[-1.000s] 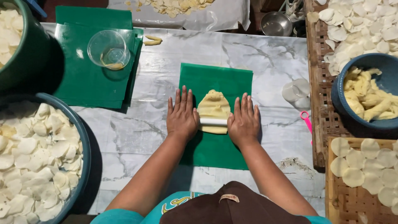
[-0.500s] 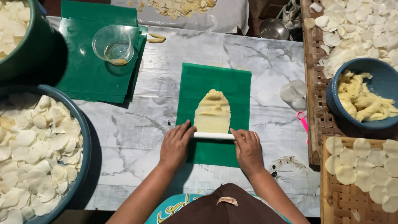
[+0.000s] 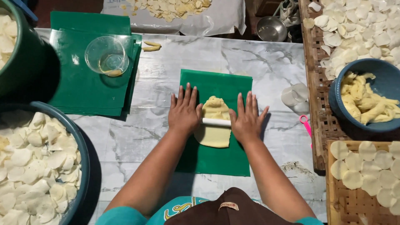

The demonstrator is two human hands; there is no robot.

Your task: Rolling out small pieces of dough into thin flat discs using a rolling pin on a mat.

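A green plastic sheet (image 3: 216, 156) lies on the marble table in front of me. On it is a flattened piece of pale yellow dough (image 3: 215, 134). A thin white rolling pin (image 3: 216, 122) lies across the dough's middle. My left hand (image 3: 183, 111) presses flat on the pin's left end, fingers spread. On the pin's right end rests my right hand (image 3: 246, 118), also flat with fingers spread. The pin's ends are hidden under my palms.
A stack of green sheets (image 3: 79, 89) with a clear cup (image 3: 106, 56) sits at the left. Bowls of white dough discs (image 3: 35, 166) stand left. A blue bowl of yellow dough pieces (image 3: 368, 98) and woven trays of discs (image 3: 360, 179) are at the right.
Both hands rolled the pin back toward me half a second ago, then pushed it forward again to the dough's middle. The dough is longer and flatter than a second ago.
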